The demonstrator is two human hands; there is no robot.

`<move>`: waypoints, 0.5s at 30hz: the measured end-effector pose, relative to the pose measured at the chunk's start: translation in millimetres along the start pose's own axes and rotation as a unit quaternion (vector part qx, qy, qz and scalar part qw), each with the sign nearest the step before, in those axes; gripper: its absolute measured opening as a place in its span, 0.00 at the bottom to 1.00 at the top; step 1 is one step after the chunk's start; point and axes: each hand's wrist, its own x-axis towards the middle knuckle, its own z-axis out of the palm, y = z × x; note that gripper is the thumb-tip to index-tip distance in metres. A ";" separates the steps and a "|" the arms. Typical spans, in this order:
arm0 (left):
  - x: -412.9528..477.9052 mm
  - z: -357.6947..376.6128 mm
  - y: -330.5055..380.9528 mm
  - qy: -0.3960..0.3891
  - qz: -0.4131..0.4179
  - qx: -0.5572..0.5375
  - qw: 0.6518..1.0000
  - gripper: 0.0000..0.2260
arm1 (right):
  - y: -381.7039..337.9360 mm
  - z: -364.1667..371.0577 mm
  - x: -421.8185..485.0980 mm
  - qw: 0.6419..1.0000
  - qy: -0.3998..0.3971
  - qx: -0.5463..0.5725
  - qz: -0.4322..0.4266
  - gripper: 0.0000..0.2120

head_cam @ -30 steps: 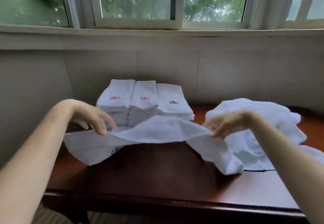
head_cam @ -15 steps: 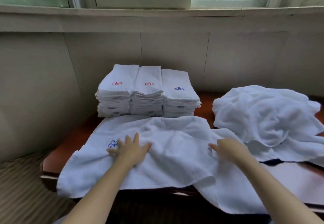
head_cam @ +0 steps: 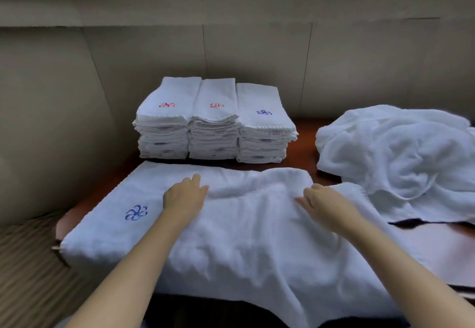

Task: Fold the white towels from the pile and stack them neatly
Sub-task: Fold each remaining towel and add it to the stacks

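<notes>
A: Start at your left. What lies under your hands?

B: A white towel (head_cam: 257, 237) spread across the reddish-brown table (head_cam: 305, 132), its near edge hanging over the front. A blue flower emblem (head_cam: 136, 212) sits toward its left end, just left of your left hand (head_cam: 183, 198).

A: And that hand?

B: Your left hand rests flat on the towel, fingers straight and together, gripping nothing.

A: What's behind it?

B: Three stacks of folded towels against the wall, side by side and touching. The left stack (head_cam: 164, 124) and the middle stack (head_cam: 214, 124) each show a red emblem on top; the right stack (head_cam: 264, 127) shows a blue one.

A: Now your right hand (head_cam: 325, 205)?

B: It lies on the towel near a raised ridge in the cloth, fingers pointing left and slightly bent. You seem to press rather than pinch, but whether the fingertips catch any cloth I cannot tell.

A: Further right?

B: The pile of unfolded towels (head_cam: 401, 153) lies crumpled on the table's right side, its lower edge touching the spread towel's right end.
</notes>
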 end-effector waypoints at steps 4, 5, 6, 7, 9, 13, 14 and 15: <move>4.8 1.3 4.4 -0.031 -0.040 0.072 0.996 0.19 | 8.5 -3.9 5.6 0.990 0.012 0.130 0.055 0.19; 6.6 0.9 1.0 -0.044 -0.054 0.082 0.994 0.20 | 12.1 -2.9 7.0 0.990 0.008 0.124 0.061 0.11; 8.8 0.0 -3.9 -0.054 -0.071 0.083 0.993 0.21 | 15.2 -2.2 7.2 0.991 -0.006 0.113 0.065 0.03; 11.9 -1.3 -9.2 -0.061 -0.089 0.078 0.991 0.21 | 17.9 -1.6 7.0 0.992 -0.035 0.100 0.072 0.05; 20.4 -3.0 -20.5 -0.064 -0.122 0.047 0.989 0.20 | 23.5 -2.9 8.7 0.988 -0.087 0.085 0.095 0.16; 36.6 -1.7 -39.5 -0.049 -0.143 -0.029 0.988 0.21 | 35.6 -5.2 17.4 0.982 -0.125 0.046 0.130 0.12; 39.0 -2.0 -41.9 -0.049 -0.142 -0.039 0.988 0.23 | 37.9 -7.0 18.3 0.982 -0.119 0.032 0.143 0.11; 41.5 -2.2 -43.2 -0.050 -0.141 -0.045 0.988 0.25 | 40.1 -9.2 18.4 0.983 -0.080 0.024 0.161 0.10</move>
